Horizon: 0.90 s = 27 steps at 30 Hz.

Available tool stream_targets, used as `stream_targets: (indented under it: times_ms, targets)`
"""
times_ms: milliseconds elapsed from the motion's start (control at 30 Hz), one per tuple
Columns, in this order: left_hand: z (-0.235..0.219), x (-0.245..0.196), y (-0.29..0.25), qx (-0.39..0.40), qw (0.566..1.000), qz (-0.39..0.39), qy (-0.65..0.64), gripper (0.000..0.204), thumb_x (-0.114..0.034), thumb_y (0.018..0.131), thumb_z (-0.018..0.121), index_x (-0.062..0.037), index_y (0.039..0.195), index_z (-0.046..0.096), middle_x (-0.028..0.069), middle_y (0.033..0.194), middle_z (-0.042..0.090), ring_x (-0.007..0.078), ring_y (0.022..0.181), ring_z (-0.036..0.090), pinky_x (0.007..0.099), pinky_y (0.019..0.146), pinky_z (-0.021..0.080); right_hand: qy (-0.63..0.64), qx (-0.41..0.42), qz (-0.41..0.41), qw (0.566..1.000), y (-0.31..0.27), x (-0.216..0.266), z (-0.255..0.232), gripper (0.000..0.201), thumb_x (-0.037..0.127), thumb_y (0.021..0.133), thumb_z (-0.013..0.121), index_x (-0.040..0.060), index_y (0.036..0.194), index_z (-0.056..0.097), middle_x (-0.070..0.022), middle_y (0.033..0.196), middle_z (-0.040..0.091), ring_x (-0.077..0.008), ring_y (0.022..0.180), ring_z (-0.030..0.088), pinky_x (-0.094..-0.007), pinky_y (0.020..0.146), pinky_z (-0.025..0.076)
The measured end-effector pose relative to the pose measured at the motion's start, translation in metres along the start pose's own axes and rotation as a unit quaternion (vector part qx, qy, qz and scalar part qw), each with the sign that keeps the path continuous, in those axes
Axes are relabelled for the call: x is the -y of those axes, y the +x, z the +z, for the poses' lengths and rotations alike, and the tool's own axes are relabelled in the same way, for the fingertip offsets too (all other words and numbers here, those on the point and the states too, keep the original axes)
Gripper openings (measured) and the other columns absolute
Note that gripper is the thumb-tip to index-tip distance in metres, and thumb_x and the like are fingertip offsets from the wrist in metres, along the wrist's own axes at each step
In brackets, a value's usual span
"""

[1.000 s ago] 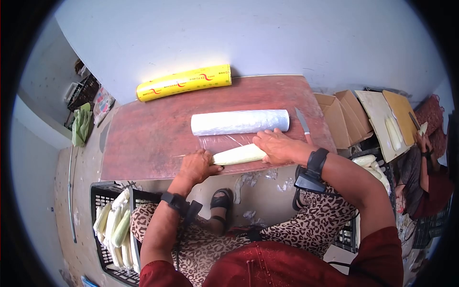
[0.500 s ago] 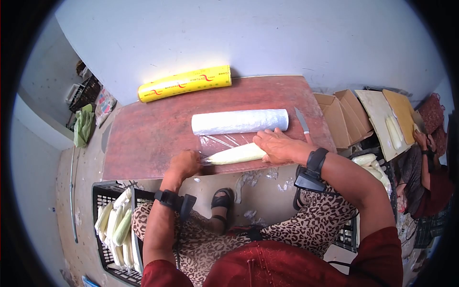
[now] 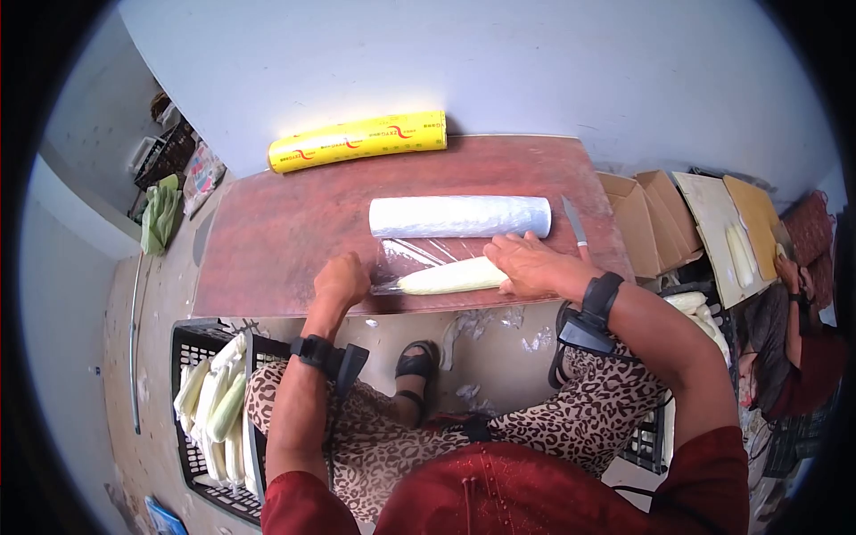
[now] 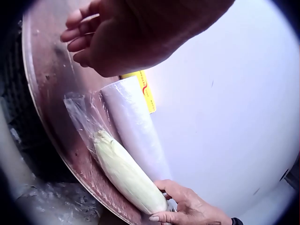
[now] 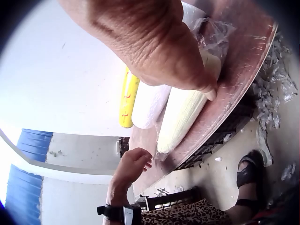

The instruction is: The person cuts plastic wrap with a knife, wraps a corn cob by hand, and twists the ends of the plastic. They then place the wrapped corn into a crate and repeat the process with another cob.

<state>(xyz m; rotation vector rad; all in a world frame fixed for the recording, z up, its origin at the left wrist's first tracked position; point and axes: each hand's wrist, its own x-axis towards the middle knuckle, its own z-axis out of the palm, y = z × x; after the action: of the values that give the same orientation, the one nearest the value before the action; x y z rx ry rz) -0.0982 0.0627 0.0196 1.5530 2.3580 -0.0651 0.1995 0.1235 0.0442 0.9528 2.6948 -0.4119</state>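
A pale ear of corn [image 3: 450, 275] lies along the table's near edge, beside a white roll of cling film [image 3: 459, 217]. Clear film [image 4: 79, 115] wraps it and sticks out past its left tip in the left wrist view. My right hand [image 3: 535, 265] grips the right end, thumb on the near side [image 5: 154, 47]. Left of the tip, my left hand [image 3: 341, 281] is raised off the corn; its fingers are loosely bent with nothing between them in the left wrist view [image 4: 122, 37].
A yellow roll [image 3: 357, 142] lies by the wall, and a knife [image 3: 575, 223] at the table's right. Crates of corn stand at the left [image 3: 183, 446] and right. Beyond a cardboard box [image 3: 655, 218], another person's hands [image 3: 789, 274] are at a board.
My left hand has let go of the corn's left end and moved left, away from it. The film there is now drawn out past the tip. My right hand has kept its grip.
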Motion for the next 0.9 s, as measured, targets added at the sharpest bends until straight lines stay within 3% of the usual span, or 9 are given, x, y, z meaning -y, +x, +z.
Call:
stream_targets:
  times_ms: [67, 300, 500, 600, 633, 700, 800, 900]
  targets:
    - [0.004, -0.001, -0.001, 0.020, 1.000, 0.017, -0.001, 0.035, -0.030, 0.086, 0.062, -0.0041, 0.109, 0.067, 0.0205, 0.109, 0.066, 0.0364, 0.104, 0.063, 0.0433, 0.086, 0.052, -0.004, 0.013, 0.004, 1.000, 0.001, 0.000, -0.001, 0.047, 0.020, 0.080, 0.073, 0.0026, 0.116, 0.048, -0.0142, 0.120, 0.049, -0.0324, 0.119, 0.046, -0.0518, 0.096, 0.036]
    - [0.014, 0.005, 0.005, 0.062, 0.995, 0.066, 0.030, 0.031, -0.024, 0.083, 0.063, -0.0025, 0.105, 0.069, 0.0220, 0.107, 0.066, 0.0369, 0.102, 0.064, 0.0434, 0.085, 0.052, -0.010, 0.010, 0.000, 1.000, 0.000, 0.000, -0.001, 0.047, 0.021, 0.080, 0.073, 0.0026, 0.115, 0.048, -0.0142, 0.119, 0.050, -0.0321, 0.119, 0.046, -0.0508, 0.095, 0.037]
    - [-0.004, 0.003, -0.010, 0.026, 0.994, 0.022, 0.102, 0.029, -0.016, 0.081, 0.063, -0.0024, 0.106, 0.068, 0.0205, 0.106, 0.066, 0.0362, 0.100, 0.064, 0.0440, 0.082, 0.053, -0.012, -0.011, -0.010, 1.000, 0.000, -0.002, 0.002, 0.042, 0.019, 0.079, 0.072, 0.0020, 0.110, 0.049, -0.0143, 0.113, 0.049, -0.0308, 0.113, 0.047, -0.0449, 0.093, 0.036]
    - [0.017, 0.000, -0.002, -0.198, 0.971, 0.130, 0.019, 0.034, -0.015, 0.081, 0.065, -0.0020, 0.111, 0.061, 0.0179, 0.105, 0.063, 0.0359, 0.097, 0.062, 0.0445, 0.079, 0.053, -0.003, -0.018, -0.020, 1.000, 0.001, 0.000, 0.002, 0.044, 0.018, 0.079, 0.072, 0.0021, 0.112, 0.049, -0.0147, 0.115, 0.049, -0.0316, 0.116, 0.047, -0.0469, 0.094, 0.036]
    - [0.011, -0.013, -0.012, -0.209, 0.959, 0.189, -0.022, 0.036, -0.015, 0.080, 0.065, -0.0016, 0.113, 0.058, 0.0177, 0.106, 0.061, 0.0359, 0.098, 0.061, 0.0448, 0.079, 0.052, 0.000, -0.021, -0.026, 0.999, 0.006, 0.002, 0.003, 0.046, 0.018, 0.079, 0.073, 0.0022, 0.115, 0.049, -0.0149, 0.118, 0.050, -0.0323, 0.118, 0.046, -0.0491, 0.095, 0.037]
    - [0.007, -0.055, -0.032, -0.219, 0.914, 0.321, -0.116, 0.042, -0.014, 0.080, 0.067, -0.0009, 0.116, 0.052, 0.0172, 0.107, 0.057, 0.0359, 0.098, 0.058, 0.0454, 0.080, 0.050, 0.001, -0.017, -0.008, 1.000, -0.002, -0.002, 0.003, 0.048, 0.018, 0.079, 0.073, 0.0022, 0.118, 0.049, -0.0153, 0.121, 0.050, -0.0331, 0.121, 0.046, -0.0514, 0.096, 0.037]
    - [0.019, -0.086, -0.047, -0.188, 0.880, 0.420, -0.121, 0.047, -0.015, 0.079, 0.069, -0.0001, 0.119, 0.049, 0.0181, 0.112, 0.055, 0.0368, 0.103, 0.054, 0.0451, 0.087, 0.046, -0.005, -0.025, -0.001, 1.000, -0.002, -0.001, 0.004, 0.046, 0.018, 0.078, 0.072, 0.0020, 0.115, 0.050, -0.0156, 0.119, 0.050, -0.0328, 0.119, 0.046, -0.0502, 0.095, 0.037]
    - [0.035, -0.097, -0.050, -0.104, 0.888, 0.435, -0.108, 0.059, -0.017, 0.078, 0.070, 0.0021, 0.128, 0.044, 0.0212, 0.121, 0.052, 0.0383, 0.111, 0.050, 0.0455, 0.095, 0.040, -0.024, -0.057, -0.013, 0.998, 0.000, -0.004, 0.012, 0.041, 0.018, 0.078, 0.072, 0.0019, 0.110, 0.051, -0.0150, 0.114, 0.050, -0.0319, 0.113, 0.048, -0.0477, 0.090, 0.039]
